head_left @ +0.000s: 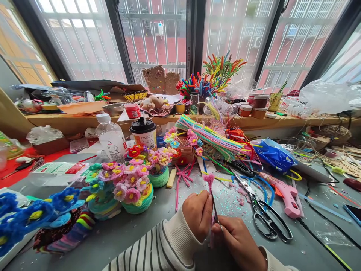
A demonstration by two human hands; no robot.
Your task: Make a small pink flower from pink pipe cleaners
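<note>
Near the front middle of the table, my left hand [197, 214] is closed around a pink fuzzy pipe cleaner piece [209, 178], whose fluffy tip sticks up above the fingers. My right hand [237, 241] is beside it on the right, fingers closed on a thin dark metal tool [215, 210]. The tool's upper end lies against the pink piece; which kind of tool it is cannot be made out. Small pink fluff scraps [240, 195] lie on the grey table behind my hands.
Large black-handled scissors [265, 214] and a pink glue gun [287, 194] lie to the right. Pots of fuzzy flowers [132, 188] stand left. A pipe cleaner bundle [208, 135], bottle [111, 139] and lidded cup [143, 133] are behind, before a cluttered sill [166, 119].
</note>
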